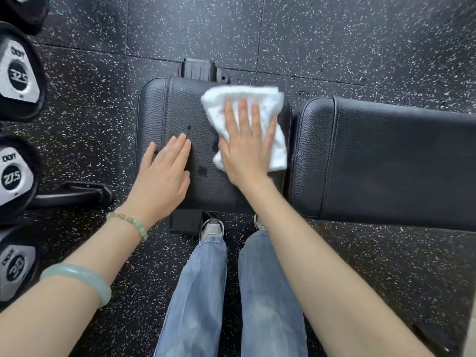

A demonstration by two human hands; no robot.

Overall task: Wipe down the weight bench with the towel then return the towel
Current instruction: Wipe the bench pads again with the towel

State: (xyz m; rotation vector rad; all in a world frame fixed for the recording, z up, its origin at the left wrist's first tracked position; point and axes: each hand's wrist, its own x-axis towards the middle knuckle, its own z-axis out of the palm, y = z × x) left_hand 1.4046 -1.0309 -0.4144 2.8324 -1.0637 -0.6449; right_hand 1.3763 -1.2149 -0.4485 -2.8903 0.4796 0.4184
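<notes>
Your forearms and jeans point(203, 292) fill the bottom of the view as you stand over the weight bench point(386, 155), which runs left to right across the speckled rubber floor point(334, 34). You're in the wiping step. Your right hand point(244, 150) lies flat with straight, spread fingers on the white towel point(215, 109), pressing it down rather than clutching it, and the towel sits bunched on the far right part of the seat pad point(175, 109), just beside the gap to the long back pad. Your left hand point(164, 173) is also flat and relaxed, holding nothing, with its fingers resting on the near left part of the same pad, apparently to steady you. A few dark spots point(202, 171) show on the leather between your two hands, so that patch looks unwiped or damp; I can't tell which. Judging by where the towel is, only part of the seat has been covered, and the whole back pad on your right is likely yet to do. Next, sweep the towel toward you and leftward over those spots, lifting your left hand out of its path, then work along the back pad. Press evenly so the loose folds don't roll up under your palm. Dumbbells point(18, 76) line the left edge; where the towel belongs afterwards isn't in view.
</notes>
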